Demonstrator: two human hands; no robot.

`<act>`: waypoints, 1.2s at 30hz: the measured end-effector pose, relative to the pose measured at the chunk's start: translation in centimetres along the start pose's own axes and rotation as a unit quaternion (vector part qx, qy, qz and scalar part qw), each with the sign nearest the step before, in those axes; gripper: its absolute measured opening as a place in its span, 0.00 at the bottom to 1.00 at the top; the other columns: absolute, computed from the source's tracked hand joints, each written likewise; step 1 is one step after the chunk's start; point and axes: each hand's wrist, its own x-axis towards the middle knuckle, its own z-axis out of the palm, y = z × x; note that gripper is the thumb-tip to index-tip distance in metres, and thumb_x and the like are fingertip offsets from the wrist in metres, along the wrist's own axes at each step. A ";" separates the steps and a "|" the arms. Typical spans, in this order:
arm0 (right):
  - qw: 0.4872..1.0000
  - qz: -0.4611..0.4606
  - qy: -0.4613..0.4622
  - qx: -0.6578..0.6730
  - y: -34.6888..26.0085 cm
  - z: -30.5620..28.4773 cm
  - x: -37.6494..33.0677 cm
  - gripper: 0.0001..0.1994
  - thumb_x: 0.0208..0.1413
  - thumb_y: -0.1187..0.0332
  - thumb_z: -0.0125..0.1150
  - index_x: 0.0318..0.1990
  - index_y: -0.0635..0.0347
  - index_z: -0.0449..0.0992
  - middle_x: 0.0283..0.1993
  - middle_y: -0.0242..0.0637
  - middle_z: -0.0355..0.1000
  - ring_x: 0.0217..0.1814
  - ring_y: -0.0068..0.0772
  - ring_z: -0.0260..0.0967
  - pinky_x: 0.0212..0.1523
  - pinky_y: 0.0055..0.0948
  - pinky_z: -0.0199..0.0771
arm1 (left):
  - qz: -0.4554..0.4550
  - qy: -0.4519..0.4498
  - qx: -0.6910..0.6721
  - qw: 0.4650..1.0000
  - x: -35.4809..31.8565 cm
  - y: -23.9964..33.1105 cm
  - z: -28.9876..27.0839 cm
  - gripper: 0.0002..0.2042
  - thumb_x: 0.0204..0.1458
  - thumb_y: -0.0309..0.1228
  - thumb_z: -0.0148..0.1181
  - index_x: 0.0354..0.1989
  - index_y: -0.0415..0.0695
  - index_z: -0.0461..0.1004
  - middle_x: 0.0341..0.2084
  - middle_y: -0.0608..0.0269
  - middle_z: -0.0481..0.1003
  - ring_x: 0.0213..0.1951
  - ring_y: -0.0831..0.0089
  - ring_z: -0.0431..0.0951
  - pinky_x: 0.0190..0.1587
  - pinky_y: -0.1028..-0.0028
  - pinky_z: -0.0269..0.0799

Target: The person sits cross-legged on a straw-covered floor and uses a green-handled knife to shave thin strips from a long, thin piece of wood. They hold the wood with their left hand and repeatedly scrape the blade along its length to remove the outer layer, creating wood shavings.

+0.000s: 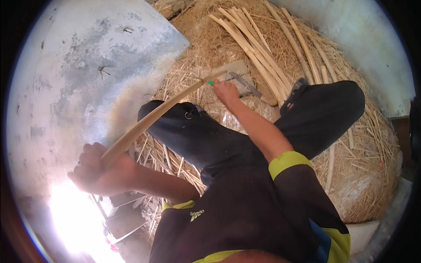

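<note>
Green tool (210,83) half-hidden; strip (149,119) vanishes into left hand (101,172).

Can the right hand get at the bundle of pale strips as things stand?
Probably yes: the bundle of pale strips lies just beyond and right of the right hand, with only a flat grey blade low between. That hand seems occupied by a green-handled tool, though.

Strip (165,105) in my left hand (103,171): pale tan
Tool handle (211,83) in my right hand (227,93): bright green
My shirt (228,219): black, lime-yellow cuffs (289,163), blue side panel (320,236)
My trousers (322,109): plain black
Shavings (366,175): straw gold
Slats (265,65) toward their far edge: creamy yellow
Left wall (87,57): bluish white, mottled grey
</note>
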 end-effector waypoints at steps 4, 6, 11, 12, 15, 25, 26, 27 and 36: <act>0.988 0.061 -0.039 0.134 -1.3 -0.4 -0.3 0.14 0.60 0.62 0.44 0.42 0.65 0.69 0.30 0.55 0.73 0.33 0.50 0.75 0.30 0.45 0.75 | -0.090 0.086 -0.061 0.990 0.9 -0.3 1.2 0.20 0.54 0.30 0.43 0.12 0.55 0.43 0.09 0.73 0.43 0.15 0.78 0.45 0.19 0.77 0.41; 0.898 0.164 -0.233 0.336 -2.9 -3.7 -0.1 0.14 0.61 0.64 0.43 0.43 0.65 0.69 0.31 0.54 0.74 0.33 0.51 0.75 0.30 0.46 0.75 | -0.096 0.096 -0.055 0.989 1.2 0.0 0.5 0.21 0.54 0.32 0.44 0.12 0.55 0.42 0.09 0.73 0.43 0.17 0.77 0.44 0.21 0.76 0.41; 0.986 -0.066 0.069 0.138 -2.0 -1.3 -0.7 0.16 0.62 0.58 0.43 0.44 0.62 0.67 0.24 0.56 0.71 0.28 0.60 0.72 0.27 0.49 0.72 | -0.035 0.059 -0.007 0.998 0.4 0.1 0.4 0.22 0.54 0.34 0.44 0.11 0.55 0.42 0.09 0.73 0.44 0.16 0.79 0.43 0.20 0.77 0.40; 0.991 -0.088 0.069 0.080 -2.6 -2.2 -1.5 0.16 0.62 0.57 0.43 0.44 0.61 0.67 0.24 0.56 0.71 0.28 0.61 0.71 0.26 0.49 0.72 | -0.007 0.043 0.029 0.999 0.3 -0.1 0.1 0.22 0.54 0.34 0.44 0.11 0.55 0.43 0.09 0.73 0.44 0.16 0.79 0.43 0.20 0.77 0.40; 0.995 -0.073 0.064 0.025 -1.3 0.1 -0.1 0.12 0.59 0.61 0.48 0.41 0.60 0.72 0.26 0.52 0.74 0.30 0.53 0.74 0.27 0.44 0.74 | -0.098 0.052 -0.070 0.991 0.7 0.6 -0.1 0.21 0.55 0.35 0.42 0.11 0.55 0.44 0.08 0.74 0.44 0.15 0.81 0.44 0.19 0.79 0.41; 0.951 0.283 -0.126 -0.003 12.6 -1.8 -1.4 0.15 0.55 0.64 0.51 0.40 0.67 0.77 0.39 0.53 0.75 0.39 0.46 0.75 0.35 0.38 0.75 | -0.042 0.019 0.023 0.999 -0.5 0.4 1.2 0.22 0.57 0.38 0.41 0.14 0.56 0.39 0.09 0.74 0.40 0.18 0.79 0.41 0.20 0.78 0.37; 0.944 0.283 -0.169 0.036 11.0 -3.3 -0.6 0.14 0.55 0.66 0.49 0.40 0.67 0.77 0.41 0.54 0.74 0.43 0.49 0.74 0.40 0.41 0.74 | -0.059 0.028 0.016 0.998 -0.5 0.3 1.7 0.22 0.57 0.38 0.41 0.14 0.56 0.39 0.09 0.74 0.40 0.18 0.78 0.41 0.20 0.77 0.37; 0.936 0.268 -0.216 0.078 8.1 -4.8 0.3 0.15 0.55 0.68 0.46 0.40 0.67 0.77 0.43 0.55 0.73 0.47 0.52 0.72 0.46 0.43 0.73 | -0.060 0.029 0.007 0.998 -0.3 0.5 1.9 0.22 0.57 0.39 0.41 0.14 0.56 0.40 0.09 0.74 0.40 0.18 0.78 0.41 0.20 0.77 0.37; 0.906 -0.202 -0.014 0.371 -13.3 -19.2 -13.8 0.12 0.60 0.64 0.48 0.41 0.66 0.66 0.20 0.54 0.67 0.24 0.55 0.70 0.24 0.45 0.66 | -0.076 -0.025 -0.071 0.994 -1.2 1.7 1.2 0.23 0.59 0.39 0.39 0.12 0.56 0.41 0.08 0.75 0.39 0.17 0.79 0.41 0.20 0.77 0.39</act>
